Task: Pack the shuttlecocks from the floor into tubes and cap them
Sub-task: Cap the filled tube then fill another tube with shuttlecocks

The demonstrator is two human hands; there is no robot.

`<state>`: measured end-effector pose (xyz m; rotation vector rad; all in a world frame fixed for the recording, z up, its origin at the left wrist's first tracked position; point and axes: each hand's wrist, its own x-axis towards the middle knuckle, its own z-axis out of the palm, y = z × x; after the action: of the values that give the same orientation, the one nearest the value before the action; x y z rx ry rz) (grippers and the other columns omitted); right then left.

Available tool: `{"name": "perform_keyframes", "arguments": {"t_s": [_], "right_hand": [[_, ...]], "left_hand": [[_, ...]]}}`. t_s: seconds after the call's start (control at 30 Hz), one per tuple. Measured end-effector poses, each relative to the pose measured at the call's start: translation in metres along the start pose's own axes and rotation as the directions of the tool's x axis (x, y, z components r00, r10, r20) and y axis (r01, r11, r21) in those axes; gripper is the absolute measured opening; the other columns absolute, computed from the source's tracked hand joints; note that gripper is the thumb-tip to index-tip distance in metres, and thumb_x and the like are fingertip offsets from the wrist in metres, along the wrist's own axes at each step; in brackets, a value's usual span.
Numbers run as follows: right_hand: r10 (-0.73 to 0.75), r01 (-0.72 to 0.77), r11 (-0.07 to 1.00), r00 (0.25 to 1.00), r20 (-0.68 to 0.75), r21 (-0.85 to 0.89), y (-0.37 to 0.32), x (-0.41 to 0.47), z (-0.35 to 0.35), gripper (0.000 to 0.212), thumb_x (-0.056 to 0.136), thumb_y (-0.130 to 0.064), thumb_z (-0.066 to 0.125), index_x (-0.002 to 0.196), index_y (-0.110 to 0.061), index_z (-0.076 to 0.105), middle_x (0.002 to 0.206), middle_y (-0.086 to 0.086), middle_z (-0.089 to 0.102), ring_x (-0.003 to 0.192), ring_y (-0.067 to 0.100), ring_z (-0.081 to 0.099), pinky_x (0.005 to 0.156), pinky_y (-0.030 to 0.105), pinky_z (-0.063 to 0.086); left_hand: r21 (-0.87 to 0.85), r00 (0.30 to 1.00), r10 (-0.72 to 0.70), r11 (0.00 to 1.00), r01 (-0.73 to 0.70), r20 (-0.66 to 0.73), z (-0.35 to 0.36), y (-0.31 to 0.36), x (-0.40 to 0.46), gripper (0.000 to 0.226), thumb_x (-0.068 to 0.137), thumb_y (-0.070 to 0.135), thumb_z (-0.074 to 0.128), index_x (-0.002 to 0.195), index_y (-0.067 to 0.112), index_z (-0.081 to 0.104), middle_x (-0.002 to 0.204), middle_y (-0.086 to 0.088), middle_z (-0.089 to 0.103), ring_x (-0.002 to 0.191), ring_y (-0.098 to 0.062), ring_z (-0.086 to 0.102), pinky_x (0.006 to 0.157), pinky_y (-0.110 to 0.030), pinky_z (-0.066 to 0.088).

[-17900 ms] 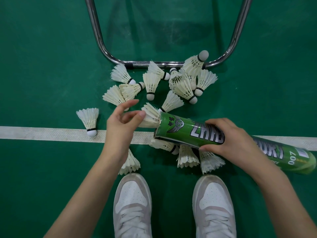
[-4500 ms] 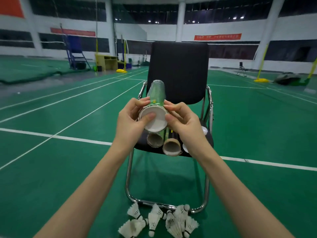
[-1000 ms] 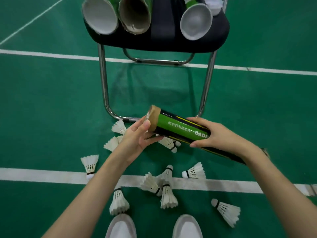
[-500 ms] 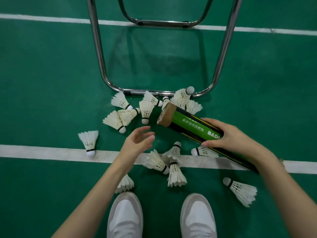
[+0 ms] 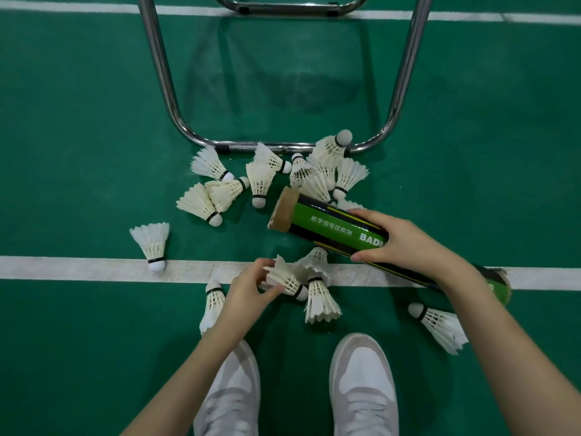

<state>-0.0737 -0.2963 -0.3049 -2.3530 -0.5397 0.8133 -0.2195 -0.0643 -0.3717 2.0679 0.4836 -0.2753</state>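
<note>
Below, left hand (image 5: 248, 291) pinches feathered shuttlecock (image 5: 284, 280).

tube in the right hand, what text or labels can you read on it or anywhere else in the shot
"BAD": white capitals on the tube, cut off by the right hand.
A row of white Chinese characters on the tube's green band: too small to read surely.
White marks on the tube's far end, by the right wrist: mostly hidden, unreadable.
No other text shows.

Bare forearms, no sleeves; white lace-up sneakers (image 5: 361, 385) with grey toe panels.
</note>
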Motion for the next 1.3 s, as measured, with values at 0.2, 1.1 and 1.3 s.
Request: {"name": "perform_keyframes", "arguments": {"t_s": [0.2,1.1,1.3], "right_hand": [[0.004,-0.004,1.0,1.0,0.005,-0.018,0.001,-0.001,0.002,0.076,0.068,-0.039,0.078,0.131,-0.047,0.038,0.119,-0.016,0.056,0.102,0.008,0.055,0.088,0.025,0.045],[-0.002,0.004,0.997,0.999,0.033,-0.082,0.001,0.005,0.028,0.08,0.066,-0.046,0.077,0.133,-0.05,0.035,0.127,-0.014,0.053,0.109,0.009,0.052,0.095,0.035,0.045],[-0.001,0.003,0.996,1.0,0.021,-0.084,-0.002,0.004,0.031,0.081,0.065,-0.048,0.077,0.133,-0.052,0.033,0.128,-0.015,0.053,0.111,0.009,0.051,0.095,0.037,0.045]], "left_hand": [[-0.028,1.0,-0.016,0.999,0.016,-0.013,-0.001,0.0,0.002,0.012,0.081,0.017,0.073,0.091,0.022,0.069,0.088,0.011,0.071,0.084,0.001,0.064,0.073,-0.015,0.047],[-0.41,0.986,0.022,0.908,-0.088,-0.164,-0.056,0.044,0.014,0.015,0.095,0.013,0.054,0.101,0.006,0.066,0.093,-0.02,0.065,0.084,-0.013,0.057,0.079,-0.021,0.045],[-0.485,0.989,0.054,0.867,-0.116,-0.141,-0.047,0.053,0.006,0.02,0.096,0.011,0.05,0.095,0.0,0.066,0.083,-0.001,0.066,0.076,0.001,0.058,0.071,-0.007,0.043]]}}
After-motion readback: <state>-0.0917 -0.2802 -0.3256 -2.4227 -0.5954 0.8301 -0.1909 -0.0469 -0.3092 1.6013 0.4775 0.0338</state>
